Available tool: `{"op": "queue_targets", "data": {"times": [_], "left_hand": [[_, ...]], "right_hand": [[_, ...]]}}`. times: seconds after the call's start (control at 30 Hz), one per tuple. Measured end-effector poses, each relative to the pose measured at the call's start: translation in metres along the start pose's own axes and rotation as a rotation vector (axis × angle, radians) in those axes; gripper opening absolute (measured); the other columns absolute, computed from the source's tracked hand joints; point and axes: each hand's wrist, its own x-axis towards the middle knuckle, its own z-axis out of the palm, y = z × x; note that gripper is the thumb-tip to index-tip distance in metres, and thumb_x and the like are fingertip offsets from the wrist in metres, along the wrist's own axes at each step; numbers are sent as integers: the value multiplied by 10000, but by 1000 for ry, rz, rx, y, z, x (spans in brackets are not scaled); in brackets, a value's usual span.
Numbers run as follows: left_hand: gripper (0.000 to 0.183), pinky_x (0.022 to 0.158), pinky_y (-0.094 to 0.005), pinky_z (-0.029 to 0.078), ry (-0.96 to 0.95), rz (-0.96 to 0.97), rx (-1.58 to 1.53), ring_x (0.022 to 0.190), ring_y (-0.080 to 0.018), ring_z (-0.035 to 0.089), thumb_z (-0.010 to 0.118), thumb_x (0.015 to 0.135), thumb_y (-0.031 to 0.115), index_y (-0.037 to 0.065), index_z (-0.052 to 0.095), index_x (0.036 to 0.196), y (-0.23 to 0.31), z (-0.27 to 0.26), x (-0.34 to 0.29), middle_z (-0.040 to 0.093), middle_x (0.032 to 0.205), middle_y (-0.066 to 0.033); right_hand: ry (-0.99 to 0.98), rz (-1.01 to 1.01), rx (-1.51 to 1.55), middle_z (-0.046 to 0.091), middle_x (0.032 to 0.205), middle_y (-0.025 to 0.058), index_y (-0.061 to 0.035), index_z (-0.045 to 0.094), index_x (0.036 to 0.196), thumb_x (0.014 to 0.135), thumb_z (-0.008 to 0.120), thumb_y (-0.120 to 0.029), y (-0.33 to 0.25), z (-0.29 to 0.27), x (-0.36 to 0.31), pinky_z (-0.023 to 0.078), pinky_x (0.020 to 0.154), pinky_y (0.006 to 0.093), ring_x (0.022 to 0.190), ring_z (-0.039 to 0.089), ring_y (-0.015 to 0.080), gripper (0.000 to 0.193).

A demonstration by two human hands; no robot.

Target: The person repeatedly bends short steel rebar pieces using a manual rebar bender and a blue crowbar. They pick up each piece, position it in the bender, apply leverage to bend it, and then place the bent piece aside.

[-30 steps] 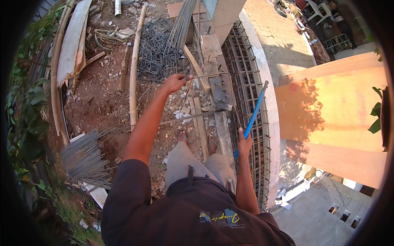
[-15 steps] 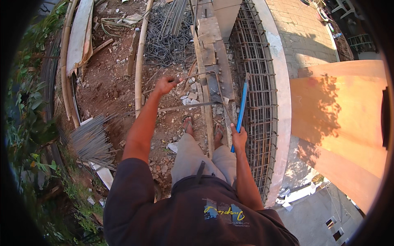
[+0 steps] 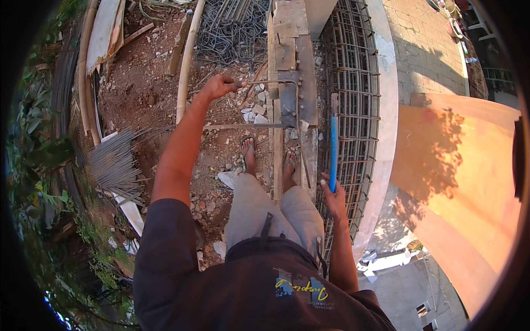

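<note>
My left hand (image 3: 218,88), arm reached forward, is closed on one end of a thin steel rod (image 3: 299,110). The rod runs right from the fingers, turns sharply at a rounded corner and comes back toward me, its free end near my right hand. It lies over a dark plate with pegs (image 3: 288,103) fixed on a wooden plank bench (image 3: 309,71). My right hand (image 3: 335,199) is around the near end of a blue-handled bar tool (image 3: 333,146), partly hiding that end. The tool's brownish metal tip points away from me, over the rebar cage and apart from the rod.
Just right of the bench lies a long rebar cage (image 3: 353,83) beside a pale wall edge (image 3: 386,132). Bent steel pieces (image 3: 232,33) are heaped ahead, and a bundle of thin rods (image 3: 116,165) lies left. A bamboo pole (image 3: 186,66) and orange panels (image 3: 447,160) flank the area.
The blue-handled tool has swung to the right, away from the bench, with my right hand lower on it. My left hand still holds the rod, which now lies straighter along the bench.
</note>
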Motion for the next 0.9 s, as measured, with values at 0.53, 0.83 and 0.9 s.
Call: {"op": "queue_targets", "data": {"times": [0.53, 0.83, 0.9], "left_hand": [[805, 829, -454, 559, 26, -56, 33, 872, -260, 713, 785, 759, 837, 66, 874, 971, 11, 2, -2, 757, 855, -115], [787, 782, -428, 530, 127, -24, 27, 841, -236, 666, 797, 746, 836, 80, 872, 949, -15, 15, 6, 691, 812, -77], [789, 766, -420, 524, 119, -27, 45, 829, -231, 653, 793, 745, 841, 85, 872, 954, -18, 14, 7, 696, 822, -70]], "right_hand": [[-198, -266, -856, 706, 708, 177, -50, 810, 885, 804, 787, -203, -73, -168, 146, 544, 690, 415, 662, 700, 298, 175], [-242, -445, -983, 661, 676, 218, -21, 740, 772, 774, 756, -190, -93, -176, 182, 531, 663, 467, 665, 696, 390, 170], [-226, -405, -993, 682, 700, 212, -30, 750, 794, 775, 748, -182, -94, -170, 181, 542, 689, 467, 702, 710, 390, 153]]}}
